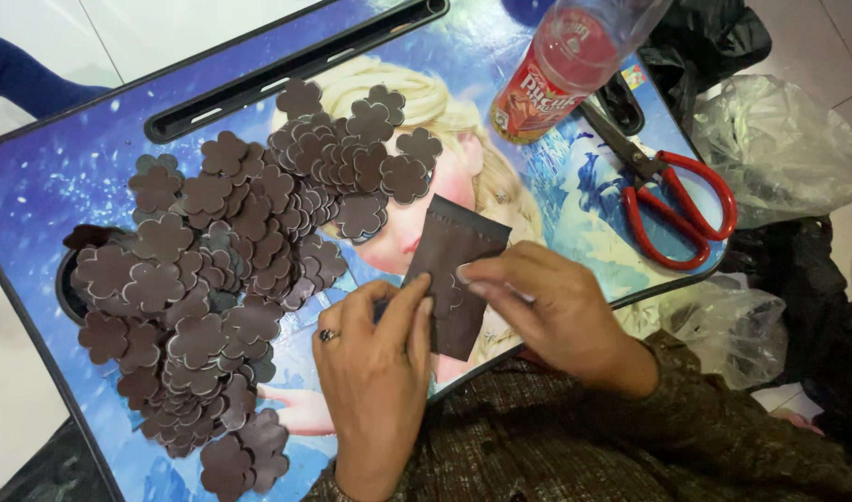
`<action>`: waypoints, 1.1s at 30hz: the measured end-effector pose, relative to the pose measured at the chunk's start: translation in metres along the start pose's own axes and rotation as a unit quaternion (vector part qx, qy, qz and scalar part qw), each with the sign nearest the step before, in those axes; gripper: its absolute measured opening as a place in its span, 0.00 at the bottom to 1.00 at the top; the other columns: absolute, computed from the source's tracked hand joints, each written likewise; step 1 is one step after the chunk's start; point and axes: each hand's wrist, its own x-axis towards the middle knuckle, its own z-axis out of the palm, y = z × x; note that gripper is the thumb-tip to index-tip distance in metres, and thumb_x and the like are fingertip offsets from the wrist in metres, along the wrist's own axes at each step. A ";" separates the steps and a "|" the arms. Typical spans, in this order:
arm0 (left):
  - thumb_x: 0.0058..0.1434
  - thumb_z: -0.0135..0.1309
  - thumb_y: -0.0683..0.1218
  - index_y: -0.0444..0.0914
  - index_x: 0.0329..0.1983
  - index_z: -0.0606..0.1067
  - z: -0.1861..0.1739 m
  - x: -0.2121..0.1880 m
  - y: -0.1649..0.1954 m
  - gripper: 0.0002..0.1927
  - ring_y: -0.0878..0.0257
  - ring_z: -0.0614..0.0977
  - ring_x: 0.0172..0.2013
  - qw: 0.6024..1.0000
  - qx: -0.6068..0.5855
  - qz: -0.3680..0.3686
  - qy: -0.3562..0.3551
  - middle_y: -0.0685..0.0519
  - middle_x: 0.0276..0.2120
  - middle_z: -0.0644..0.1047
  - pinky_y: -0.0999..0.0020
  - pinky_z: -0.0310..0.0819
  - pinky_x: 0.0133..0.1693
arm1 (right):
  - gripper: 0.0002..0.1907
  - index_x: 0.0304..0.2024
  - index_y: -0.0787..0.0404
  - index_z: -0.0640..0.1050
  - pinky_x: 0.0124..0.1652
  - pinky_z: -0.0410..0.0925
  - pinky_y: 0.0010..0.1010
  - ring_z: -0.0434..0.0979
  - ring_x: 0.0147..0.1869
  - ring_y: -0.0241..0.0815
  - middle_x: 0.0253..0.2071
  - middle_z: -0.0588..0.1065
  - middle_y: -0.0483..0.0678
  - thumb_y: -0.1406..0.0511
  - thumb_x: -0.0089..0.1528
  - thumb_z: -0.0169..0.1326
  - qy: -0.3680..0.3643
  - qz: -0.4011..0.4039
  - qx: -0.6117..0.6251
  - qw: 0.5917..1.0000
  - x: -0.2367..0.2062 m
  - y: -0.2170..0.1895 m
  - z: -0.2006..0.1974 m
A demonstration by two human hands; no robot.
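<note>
A dark brown rectangular sheet (455, 251) lies tilted on a blue picture-printed lap tray (63, 177). My left hand (377, 372), with a ring on one finger, pinches the sheet's lower left edge. My right hand (547, 311) presses on the sheet from the right, thumb and forefinger at a flower shape on its middle. A big heap of several dark brown flower-shaped cutouts (231, 270) spreads over the tray to the left of both hands.
Red-handled scissors (672, 200) lie at the tray's right side. A clear plastic bottle with a red label (551, 70) stands at the top right. Clear plastic bags (779, 149) and black bags sit beyond the tray's right edge. A blue sleeve shows at top left.
</note>
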 end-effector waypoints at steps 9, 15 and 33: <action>0.59 0.64 0.52 0.51 0.47 0.83 0.005 -0.004 -0.001 0.13 0.57 0.76 0.44 0.996 0.080 0.017 0.027 0.58 0.42 0.76 0.58 0.64 0.48 | 0.19 0.49 0.65 0.80 0.30 0.67 0.40 0.73 0.30 0.50 0.29 0.68 0.50 0.73 0.55 0.60 -0.026 -0.096 -0.186 0.977 -0.001 -0.017 0.012; 0.59 0.64 0.52 0.51 0.49 0.83 0.007 -0.004 -0.002 0.14 0.58 0.75 0.44 0.997 0.061 0.012 0.034 0.57 0.42 0.76 0.58 0.64 0.49 | 0.15 0.47 0.64 0.80 0.29 0.66 0.41 0.73 0.29 0.50 0.27 0.69 0.50 0.73 0.56 0.60 -0.030 -0.067 -0.196 0.978 -0.005 -0.019 0.004; 0.58 0.65 0.51 0.51 0.50 0.83 0.012 -0.007 -0.003 0.15 0.58 0.75 0.41 0.998 0.055 0.006 0.028 0.58 0.37 0.74 0.59 0.66 0.46 | 0.14 0.45 0.61 0.81 0.30 0.68 0.38 0.75 0.30 0.48 0.29 0.72 0.48 0.73 0.56 0.62 -0.021 -0.068 -0.159 0.985 -0.018 -0.016 0.001</action>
